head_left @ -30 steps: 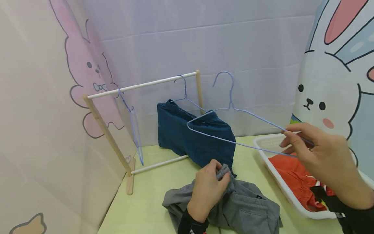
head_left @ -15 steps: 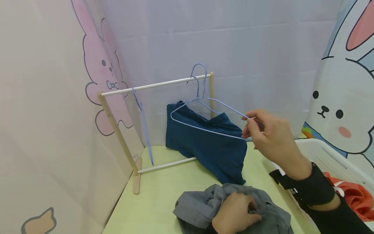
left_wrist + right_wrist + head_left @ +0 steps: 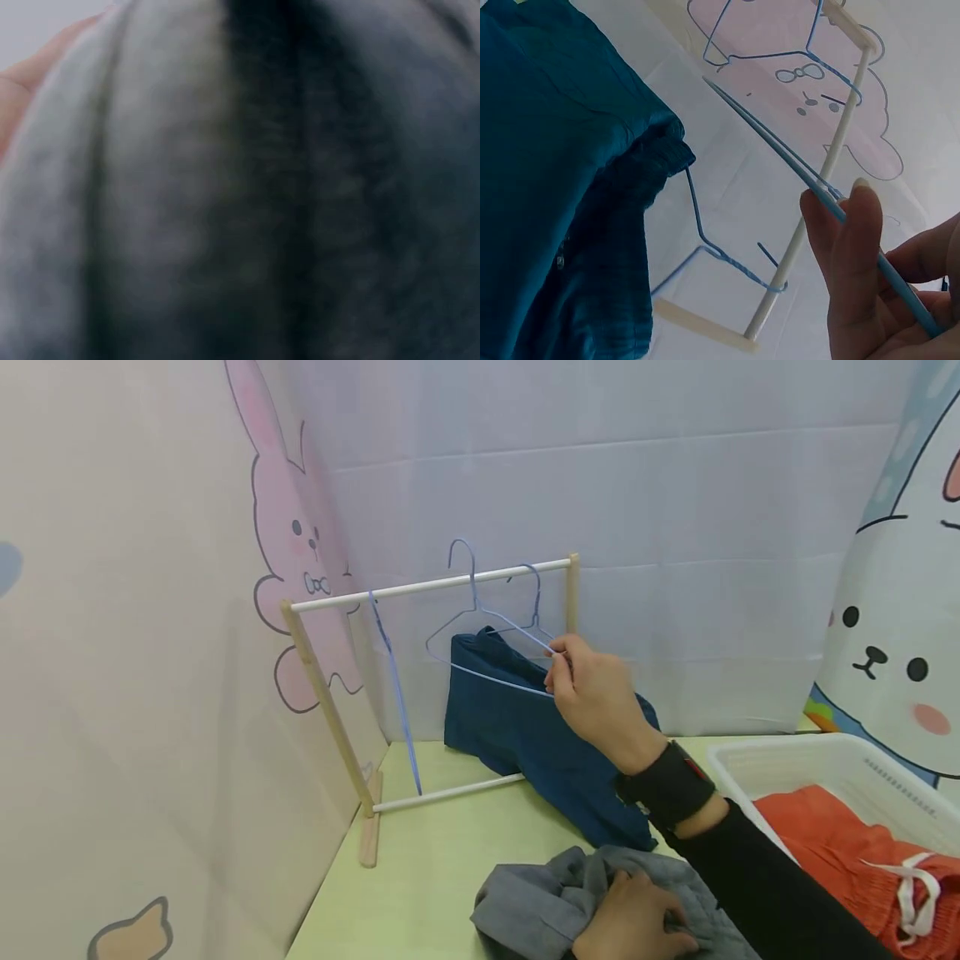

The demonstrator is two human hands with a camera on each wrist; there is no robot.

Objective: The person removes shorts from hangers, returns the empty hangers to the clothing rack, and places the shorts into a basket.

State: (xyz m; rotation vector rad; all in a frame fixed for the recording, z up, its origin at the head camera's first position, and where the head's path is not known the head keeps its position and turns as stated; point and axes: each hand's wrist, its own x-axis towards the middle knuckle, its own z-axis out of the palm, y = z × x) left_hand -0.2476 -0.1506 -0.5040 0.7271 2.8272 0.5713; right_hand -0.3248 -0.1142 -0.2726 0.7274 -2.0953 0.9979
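Note:
My right hand pinches one end of a light-blue wire hanger, held up in front of the rack with its hook upward. In the right wrist view, the thumb and fingers close round the hanger. Crumpled grey pants lie at the table's front, and my left hand grips a fold of them, its fingertips partly hidden in the cloth. Grey fabric fills the left wrist view, blurred. Behind the held hanger, dark-blue pants hang on another hanger from the rack.
The small clothes rack has white rods and wooden posts. A bare blue hanger hangs near its left end. To the right stands a white plastic basket with orange pants. Cloth walls enclose the back and left.
My right hand has carried the hanger leftward, away from the basket and over toward the rack. My left hand has lowered with the grey pants. The head view has turned right.

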